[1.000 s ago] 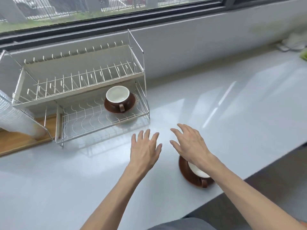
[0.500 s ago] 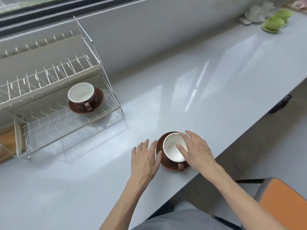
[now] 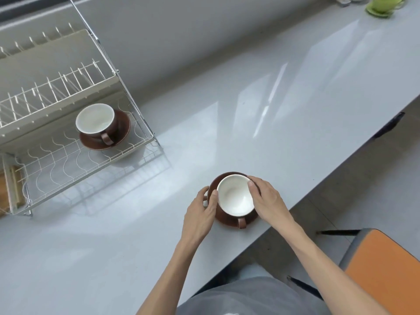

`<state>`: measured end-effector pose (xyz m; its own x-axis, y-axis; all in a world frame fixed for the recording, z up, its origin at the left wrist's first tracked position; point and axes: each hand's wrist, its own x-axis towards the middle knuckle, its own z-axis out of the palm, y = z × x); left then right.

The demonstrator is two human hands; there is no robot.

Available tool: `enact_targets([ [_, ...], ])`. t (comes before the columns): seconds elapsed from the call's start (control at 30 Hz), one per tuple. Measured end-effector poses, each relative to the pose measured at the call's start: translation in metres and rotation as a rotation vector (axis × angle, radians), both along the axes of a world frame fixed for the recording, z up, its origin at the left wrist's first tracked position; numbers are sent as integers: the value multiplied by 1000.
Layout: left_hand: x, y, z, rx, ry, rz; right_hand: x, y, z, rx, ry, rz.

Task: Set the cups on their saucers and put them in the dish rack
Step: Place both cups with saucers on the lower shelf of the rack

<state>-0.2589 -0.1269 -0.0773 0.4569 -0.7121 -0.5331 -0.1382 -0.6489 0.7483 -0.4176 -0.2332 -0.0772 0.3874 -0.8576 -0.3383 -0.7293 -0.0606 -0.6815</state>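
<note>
both hands [image 3: 201,213] flank cup [image 3: 236,196]; rack [image 3: 75,164] near.

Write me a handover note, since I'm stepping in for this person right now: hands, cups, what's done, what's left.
Left hand: fingers against the left edge of the near saucer.
Right hand: fingers along the right side of the near cup.
That cup sits on its saucer on the counter, near the front edge.
Done: the other cup and saucer stand on the dish rack's lower shelf.
Left: lift the near set into the rack.
</note>
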Motion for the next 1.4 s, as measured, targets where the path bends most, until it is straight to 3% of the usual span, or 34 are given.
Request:
enact_targets([
  [0.17,2,-2,-7,-22,154,68,2,-5,3,119,-31,-63],
  [0.43,4,2,-11,-69,151,91,9,-4,7,119,-66,-74],
  [1.4,114,116,16,-135,82,514,172,54,26,129,-107,374],
])
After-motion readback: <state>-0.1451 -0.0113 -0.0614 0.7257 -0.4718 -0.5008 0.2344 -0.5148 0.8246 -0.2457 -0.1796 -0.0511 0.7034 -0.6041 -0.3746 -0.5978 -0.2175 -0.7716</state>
